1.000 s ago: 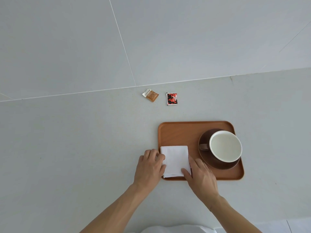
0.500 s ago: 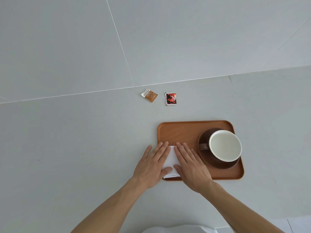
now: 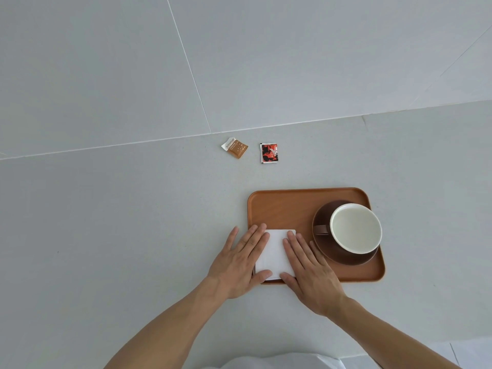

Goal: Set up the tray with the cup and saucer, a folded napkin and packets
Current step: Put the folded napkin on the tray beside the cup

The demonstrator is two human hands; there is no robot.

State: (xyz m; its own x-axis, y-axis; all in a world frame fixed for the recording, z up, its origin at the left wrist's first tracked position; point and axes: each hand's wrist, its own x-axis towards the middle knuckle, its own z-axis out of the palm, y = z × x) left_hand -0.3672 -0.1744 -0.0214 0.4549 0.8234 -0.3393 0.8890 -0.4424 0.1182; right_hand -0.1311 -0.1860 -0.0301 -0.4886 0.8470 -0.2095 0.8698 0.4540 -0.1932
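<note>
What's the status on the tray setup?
Left hand and right hand flat on folded napkin, holding nothing. Cup and saucer on tray. Brown packet, red packet on counter. Nothing blocking.

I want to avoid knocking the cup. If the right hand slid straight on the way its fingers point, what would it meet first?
Probably nothing soon: the right hand points up and slightly left, over the napkin and bare tray, passing left of the cup. The tray's far rim comes first.
</note>
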